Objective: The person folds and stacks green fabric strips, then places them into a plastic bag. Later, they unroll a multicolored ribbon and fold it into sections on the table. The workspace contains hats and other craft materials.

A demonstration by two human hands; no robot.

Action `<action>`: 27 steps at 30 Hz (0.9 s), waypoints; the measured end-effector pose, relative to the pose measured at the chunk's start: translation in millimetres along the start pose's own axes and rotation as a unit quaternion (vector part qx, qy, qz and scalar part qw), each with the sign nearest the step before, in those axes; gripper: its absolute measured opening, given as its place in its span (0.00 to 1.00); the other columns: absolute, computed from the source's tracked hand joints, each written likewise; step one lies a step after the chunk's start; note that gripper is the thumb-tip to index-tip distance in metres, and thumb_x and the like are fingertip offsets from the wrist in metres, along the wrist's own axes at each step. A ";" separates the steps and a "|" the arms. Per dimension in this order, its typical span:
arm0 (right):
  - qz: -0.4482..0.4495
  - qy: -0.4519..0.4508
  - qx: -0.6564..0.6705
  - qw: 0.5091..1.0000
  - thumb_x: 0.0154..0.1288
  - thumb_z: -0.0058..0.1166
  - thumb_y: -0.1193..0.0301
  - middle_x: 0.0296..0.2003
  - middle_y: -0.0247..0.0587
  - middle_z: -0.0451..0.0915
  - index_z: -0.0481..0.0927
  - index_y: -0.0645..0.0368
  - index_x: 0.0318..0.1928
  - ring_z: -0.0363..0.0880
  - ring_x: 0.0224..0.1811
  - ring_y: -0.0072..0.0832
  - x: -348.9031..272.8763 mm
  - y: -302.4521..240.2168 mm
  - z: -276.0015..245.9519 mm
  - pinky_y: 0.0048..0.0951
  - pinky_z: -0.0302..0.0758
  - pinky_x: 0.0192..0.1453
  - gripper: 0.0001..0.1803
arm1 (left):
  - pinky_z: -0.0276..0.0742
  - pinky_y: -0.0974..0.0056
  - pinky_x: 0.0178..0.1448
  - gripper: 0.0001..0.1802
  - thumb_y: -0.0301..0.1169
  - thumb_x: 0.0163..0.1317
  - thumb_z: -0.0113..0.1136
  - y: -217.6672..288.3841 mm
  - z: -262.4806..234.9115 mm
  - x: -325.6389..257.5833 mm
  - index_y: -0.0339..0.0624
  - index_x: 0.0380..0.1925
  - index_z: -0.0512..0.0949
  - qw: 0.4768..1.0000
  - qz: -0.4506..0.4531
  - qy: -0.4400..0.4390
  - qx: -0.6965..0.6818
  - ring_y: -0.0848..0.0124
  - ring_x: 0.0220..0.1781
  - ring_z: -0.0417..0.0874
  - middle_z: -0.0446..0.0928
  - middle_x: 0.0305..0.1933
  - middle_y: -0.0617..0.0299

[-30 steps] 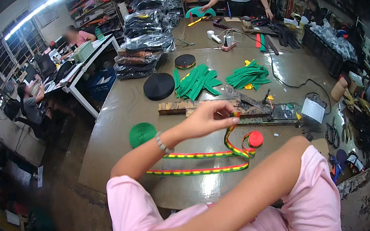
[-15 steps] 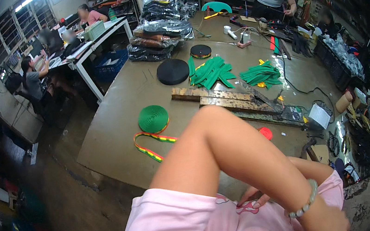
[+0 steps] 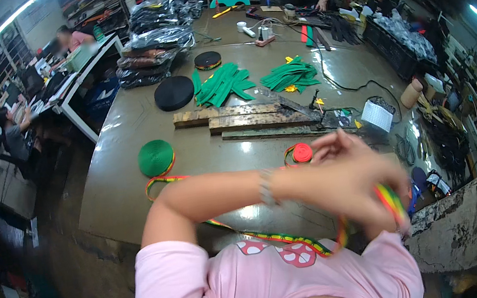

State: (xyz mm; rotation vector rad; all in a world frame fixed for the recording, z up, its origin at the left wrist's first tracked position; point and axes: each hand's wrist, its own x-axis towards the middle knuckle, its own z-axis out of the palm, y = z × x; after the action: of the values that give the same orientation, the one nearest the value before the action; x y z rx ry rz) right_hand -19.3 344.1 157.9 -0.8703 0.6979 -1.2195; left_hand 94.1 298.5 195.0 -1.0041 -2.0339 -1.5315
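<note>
My left arm reaches across my pink shirt to the right. My left hand (image 3: 339, 179), blurred and with a bracelet at the wrist, grips a red, yellow and green striped ribbon (image 3: 265, 235). The ribbon runs from a green roll (image 3: 155, 158) on the brown table (image 3: 117, 189), along the near edge, and loops around my hands at the right. My right hand (image 3: 388, 223) sits under and behind the left one, mostly hidden and blurred. A small red spool (image 3: 302, 152) lies on the table just beyond my hands.
Wooden boards (image 3: 246, 118) lie across the table's middle, with a white box (image 3: 377, 115) at their right end. Behind them are piles of cut green straps (image 3: 221, 85), a black roll (image 3: 174, 93) and wrapped bundles. One person stands at the far end and others sit at desks on the left.
My left arm has risen from my lap and now lies level across my chest, drawing the striped ribbon up to the right. The view has tilted up toward the table.
</note>
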 end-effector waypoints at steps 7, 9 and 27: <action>-0.145 0.181 -0.168 0.958 0.68 0.41 0.51 0.51 0.51 0.72 0.57 0.63 0.63 0.74 0.53 0.35 18.8 48.6 -13.0 0.34 0.70 0.58 0.33 | 0.61 0.70 0.36 0.15 0.40 0.66 0.38 -91.1 -109.1 -52.2 0.41 0.36 0.70 0.848 -0.175 0.368 -0.339 0.77 0.30 0.62 0.60 0.28 0.70; -0.105 0.238 -0.205 0.944 0.69 0.45 0.61 0.41 0.43 0.75 0.63 0.62 0.56 0.77 0.42 0.28 30.2 43.8 -26.3 0.29 0.74 0.50 0.22 | 0.62 0.71 0.34 0.10 0.35 0.66 0.44 -104.0 -105.4 -52.3 0.40 0.36 0.70 0.827 -0.156 0.415 -0.345 0.77 0.29 0.63 0.61 0.27 0.70; 0.003 0.238 -0.219 0.946 0.69 0.48 0.61 0.18 0.23 0.64 0.74 0.59 0.38 0.61 0.14 0.11 15.1 3.3 -58.2 0.15 0.64 0.19 0.13 | 0.72 0.71 0.48 0.21 0.40 0.66 0.52 -80.6 -117.1 -105.6 0.39 0.52 0.72 0.882 -0.440 0.104 -0.132 0.76 0.43 0.77 0.77 0.44 0.61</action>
State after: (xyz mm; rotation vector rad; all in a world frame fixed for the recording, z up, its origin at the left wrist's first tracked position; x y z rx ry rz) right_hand -63.3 318.8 125.5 -0.9380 1.4007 -1.3044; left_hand 92.1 144.8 107.1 0.1108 -2.2733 -2.2670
